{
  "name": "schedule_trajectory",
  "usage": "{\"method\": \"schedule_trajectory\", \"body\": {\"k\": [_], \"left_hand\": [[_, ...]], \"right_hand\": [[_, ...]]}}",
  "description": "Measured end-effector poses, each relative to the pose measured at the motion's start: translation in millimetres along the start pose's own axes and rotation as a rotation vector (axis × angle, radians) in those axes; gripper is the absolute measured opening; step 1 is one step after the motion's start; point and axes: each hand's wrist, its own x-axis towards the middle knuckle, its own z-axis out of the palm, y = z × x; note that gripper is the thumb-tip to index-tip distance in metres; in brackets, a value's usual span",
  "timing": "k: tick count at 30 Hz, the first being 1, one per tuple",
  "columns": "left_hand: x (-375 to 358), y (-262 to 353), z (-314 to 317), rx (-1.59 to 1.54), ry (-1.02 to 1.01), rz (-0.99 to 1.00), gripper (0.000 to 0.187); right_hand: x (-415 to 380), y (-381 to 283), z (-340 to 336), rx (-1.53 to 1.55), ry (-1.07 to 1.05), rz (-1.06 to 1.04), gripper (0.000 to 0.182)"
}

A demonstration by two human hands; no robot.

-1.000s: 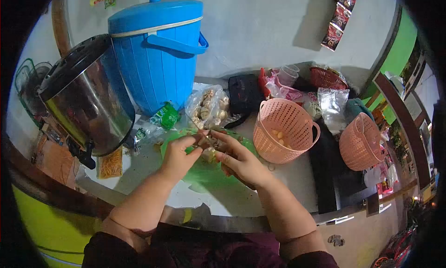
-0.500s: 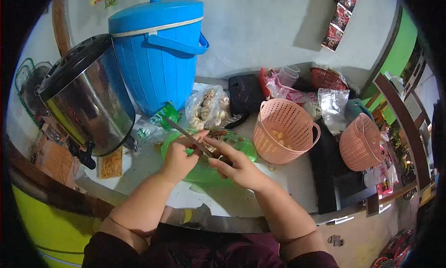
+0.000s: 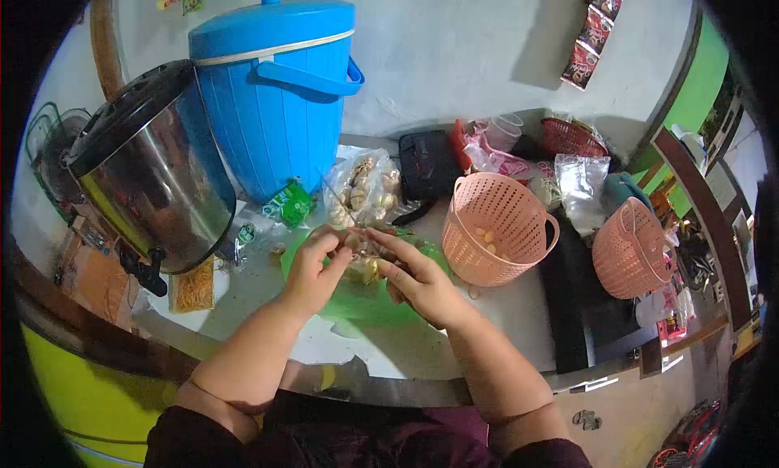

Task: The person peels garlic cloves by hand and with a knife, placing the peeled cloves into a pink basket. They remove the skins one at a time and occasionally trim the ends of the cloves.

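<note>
My left hand (image 3: 312,265) is closed, pinching a small pale garlic clove (image 3: 352,242) between thumb and fingertips. Close beside it, my right hand (image 3: 418,277) has its fingers curled round a knife, whose blade hardly shows at this angle. Both hands hover over a green plastic bag (image 3: 381,310) spread on the white table, with dry peels lying on it. Behind them stands a clear bag of garlic heads (image 3: 363,188). To the right, a pink perforated basket (image 3: 491,245) has several peeled cloves (image 3: 485,237) at its bottom.
A blue lidded bucket (image 3: 272,103) and a steel container with a tap (image 3: 166,176) stand at the left. A black pouch (image 3: 428,166) lies by the wall. At right are a second pink basket (image 3: 631,253) and a red-brown basket (image 3: 572,137).
The knife blade, which pointed up and left between my hands, has turned and hardly shows now. My left fingers have come up, showing the clove at their tips.
</note>
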Motion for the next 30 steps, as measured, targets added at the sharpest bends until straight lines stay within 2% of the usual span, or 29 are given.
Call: {"method": "schedule_trajectory", "body": {"k": [6,10,14,18,21,30], "left_hand": [[-2.9,-11.0,0.3,-0.022,-0.093,-0.071,0.014],[-0.8,-3.4,0.2,-0.068,-0.113,-0.141,0.015],[-2.1,-5.1,0.5,-0.181,-0.117,-0.191,0.015],[-4.1,-14.6,0.9,-0.349,-0.154,-0.308,0.015],[-1.4,-20.2,-0.5,-0.366,-0.191,-0.302,0.015],[1.5,-18.9,2.6,-0.552,-0.088,-0.434,0.021]], "right_hand": [[1.2,3.7,2.6,-0.159,-0.010,-0.086,0.048],[0.8,-1.6,-0.2,-0.108,0.014,0.061,0.049],[0.6,2.9,-2.2,-0.078,-0.007,-0.022,0.051],[-0.3,-1.5,0.1,-0.063,-0.061,0.045,0.050],[1.2,-1.4,-0.5,-0.042,0.028,0.138,0.049],[0.7,0.4,1.0,0.045,0.028,0.147,0.050]]}}
